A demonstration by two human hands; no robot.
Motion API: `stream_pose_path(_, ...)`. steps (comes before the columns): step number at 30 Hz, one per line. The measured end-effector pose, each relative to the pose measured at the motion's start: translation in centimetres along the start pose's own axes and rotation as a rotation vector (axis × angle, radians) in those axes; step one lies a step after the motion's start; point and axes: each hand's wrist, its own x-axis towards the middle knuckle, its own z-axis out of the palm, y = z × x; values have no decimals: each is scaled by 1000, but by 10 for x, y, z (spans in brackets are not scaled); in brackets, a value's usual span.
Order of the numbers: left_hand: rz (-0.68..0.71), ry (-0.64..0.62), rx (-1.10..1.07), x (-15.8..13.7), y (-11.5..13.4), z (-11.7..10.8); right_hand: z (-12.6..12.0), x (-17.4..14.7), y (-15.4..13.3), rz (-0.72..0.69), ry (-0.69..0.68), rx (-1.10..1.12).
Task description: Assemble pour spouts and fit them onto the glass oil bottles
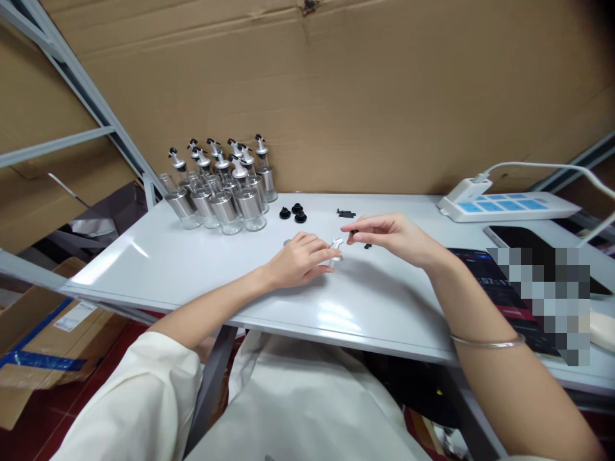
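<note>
Silver spout: a small, shiny metal-look pourer spout [337, 244] sits above the front middle of a glossy white table [158, 269], at the fingertips of the left hand.
Left hand: the person's left hand [302, 257], palm down, grasps the spout between thumb and fingers.
Right hand: the right hand [396, 235], just beside it, pinches a tiny black piece [354, 232] between thumb and forefinger.
Loose parts: slim, flat black plastic pieces [346, 214] lie beyond the right hand; a small black bit [368, 246] lies beneath it.
Stoppers: three round, ridged black stoppers [300, 217] are clustered beyond the left hand.
Bottles: clear glass bottles with brushed-steel sleeves [225, 208] stand grouped at far left, many topped with silver-and-black spouts, some bare-necked.
Table's right: a white power strip with blue socket panels [512, 206] lies behind a dark-screened phone [533, 246].
Backdrop: a brown cardboard sheet [384, 96] rises behind the table.
</note>
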Motion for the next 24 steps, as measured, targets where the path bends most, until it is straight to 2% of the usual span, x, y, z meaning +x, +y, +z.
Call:
stream_pose_path(7, -23, -11, -11, 1, 0, 0, 5, 0, -3, 34, -35, 140)
stream_pose_path(10, -23, -12, -20, 1, 1, -2, 7, 0, -2, 46, -67, 132)
stream_pose_path(16, -18, -22, -31, 1, 1, -2, 7, 1, -1, 42, -48, 93)
stream_pose_path(24, 45, 12, 0, 0, 0, -1, 4, 0, -2, 27, -76, 32)
